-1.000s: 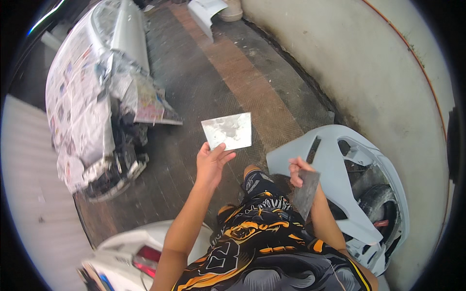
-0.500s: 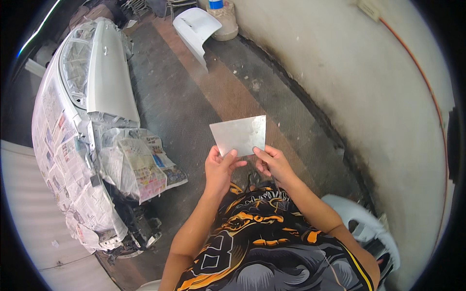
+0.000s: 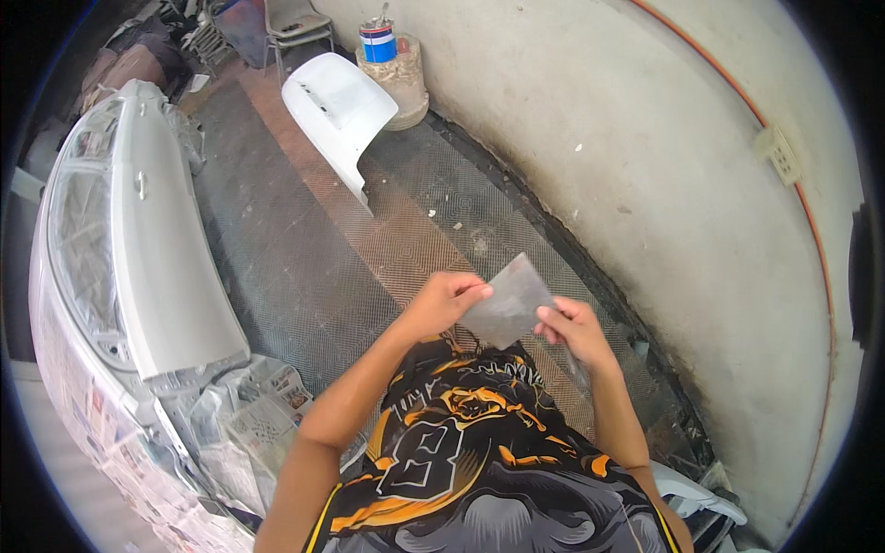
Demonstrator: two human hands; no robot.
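Note:
A thin, flat grey rectangular sheet (image 3: 510, 307), whose material I cannot make out, is held in front of my body, turned with one corner pointing away from me. My left hand (image 3: 447, 304) pinches its left corner between thumb and fingers. On the opposite side, my right hand (image 3: 578, 332) grips the edge, thumb on top and fingers curled beneath. Something narrow shows below the right hand, too blurred to name.
At the left stands a car body with a pale door (image 3: 171, 249) and newspaper masking (image 3: 267, 415). A white curved panel (image 3: 336, 101) lies ahead, by a drum (image 3: 406, 83) bearing a blue can (image 3: 378, 44). A wall (image 3: 645, 138) with an orange cable runs along the right.
The sheet has swung round to a slanted, corner-up position and sits lower and further right. My left hand has shifted to its upper left corner. The view has tilted toward the far floor.

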